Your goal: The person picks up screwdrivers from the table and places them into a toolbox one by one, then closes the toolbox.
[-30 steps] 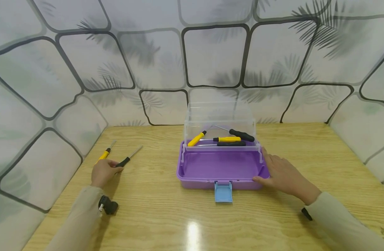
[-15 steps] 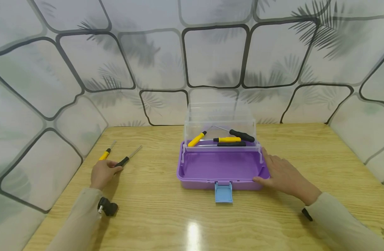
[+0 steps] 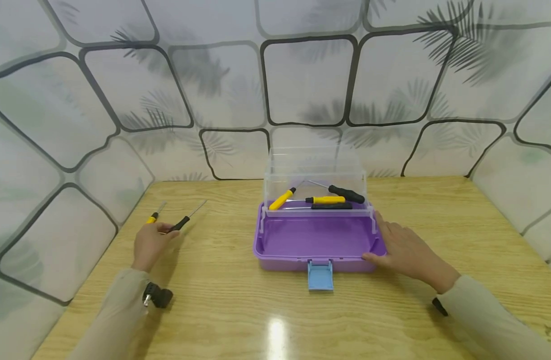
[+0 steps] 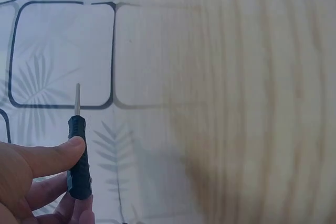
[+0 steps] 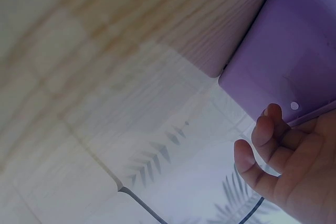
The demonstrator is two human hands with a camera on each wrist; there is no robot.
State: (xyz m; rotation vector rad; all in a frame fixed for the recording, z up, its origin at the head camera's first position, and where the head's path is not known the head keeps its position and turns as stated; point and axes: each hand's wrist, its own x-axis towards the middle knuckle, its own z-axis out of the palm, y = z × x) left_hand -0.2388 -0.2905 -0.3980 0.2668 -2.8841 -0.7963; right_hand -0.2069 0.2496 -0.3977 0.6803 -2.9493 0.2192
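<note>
In the head view my left hand point(image 3: 151, 244) pinches the black handle of a screwdriver point(image 3: 180, 223), its metal shaft pointing up and away. The left wrist view shows the thumb against one side of the screwdriver point(image 4: 79, 158), the fingers behind it. A yellow-handled screwdriver point(image 3: 152, 218) lies on the table just past that hand, partly covered by it. My right hand point(image 3: 406, 252) rests at the right end of the purple toolbox point(image 3: 320, 264), thumb on its front rim. In the right wrist view several fingers point(image 5: 262, 135) hang loosely curled beside the box wall point(image 5: 283, 51).
The toolbox's transparent lid point(image 3: 316, 160) stands raised. Its clear tray point(image 3: 298, 213) holds several yellow- and black-handled tools, while a blue latch point(image 3: 320, 276) hangs down in front. Patterned cloth walls point(image 3: 239, 85) enclose the wooden table point(image 3: 239, 305).
Over the last half second my left hand has moved slightly forward and up with the black screwdriver, covering more of the yellow one. My right hand and the toolbox keep their places.
</note>
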